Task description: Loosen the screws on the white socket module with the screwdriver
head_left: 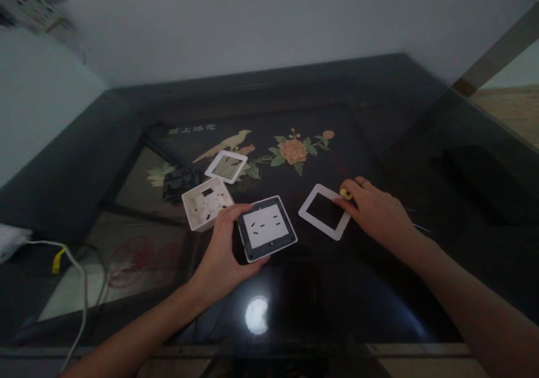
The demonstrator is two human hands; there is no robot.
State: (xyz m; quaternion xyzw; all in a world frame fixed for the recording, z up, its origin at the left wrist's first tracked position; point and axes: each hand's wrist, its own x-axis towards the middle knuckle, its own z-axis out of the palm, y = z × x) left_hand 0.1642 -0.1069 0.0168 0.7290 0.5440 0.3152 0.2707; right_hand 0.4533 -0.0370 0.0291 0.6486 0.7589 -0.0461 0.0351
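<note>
My left hand (pixel 227 249) grips a wall socket (pixel 267 226) by its left side, fingers behind the top edge and thumb along the bottom. Its white face has dark slots inside a dark grey surround, and a screw shows at the top and bottom. My right hand (pixel 374 209) is closed around a yellow-handled screwdriver (pixel 346 194), its thin shaft (pixel 422 228) pointing away to the right past the hand. The thumb of that hand touches the right edge of a white cover frame (pixel 309 216); whether the frame is also pinched I cannot tell.
Left of the socket are a white back box (pixel 193 209), a second white frame (pixel 213 170) and a dark plastic part (pixel 181 184). The glossy dark table (pixel 337 294) has a bird and flower picture. A white cable (pixel 84 288) runs at the left; a dark flat object (pixel 484 181) lies right.
</note>
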